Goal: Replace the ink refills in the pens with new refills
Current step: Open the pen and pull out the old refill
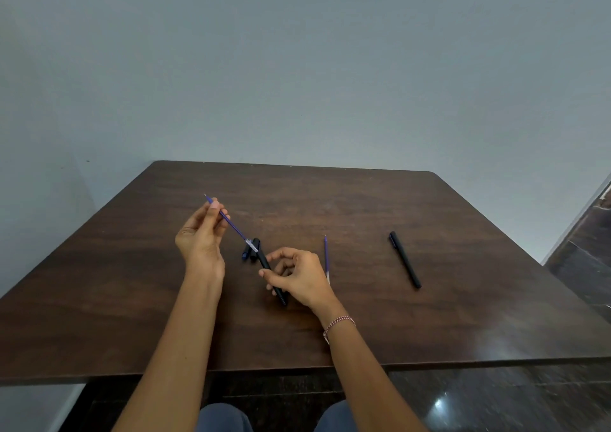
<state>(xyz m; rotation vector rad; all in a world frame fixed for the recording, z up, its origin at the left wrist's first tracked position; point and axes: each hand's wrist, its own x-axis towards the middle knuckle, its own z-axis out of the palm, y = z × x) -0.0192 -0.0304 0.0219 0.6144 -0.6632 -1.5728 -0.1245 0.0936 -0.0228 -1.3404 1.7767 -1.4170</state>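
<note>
My left hand point(201, 236) pinches a thin purple ink refill point(233, 226) near its tip, with the tip pointing up and away to the left. The refill's lower end sits at the open mouth of a black pen barrel point(269, 271), which my right hand point(297, 276) grips around its middle, just above the table. A small dark pen cap or end piece point(246, 253) lies on the table just behind the barrel. A second purple refill point(326, 258) lies loose to the right of my right hand. Farther right, a whole black pen point(405, 259) rests on the table.
Everything sits on a dark brown wooden table point(429, 316) against a pale grey wall. The table's near edge runs just above my knees. A dark glossy floor shows to the right and below.
</note>
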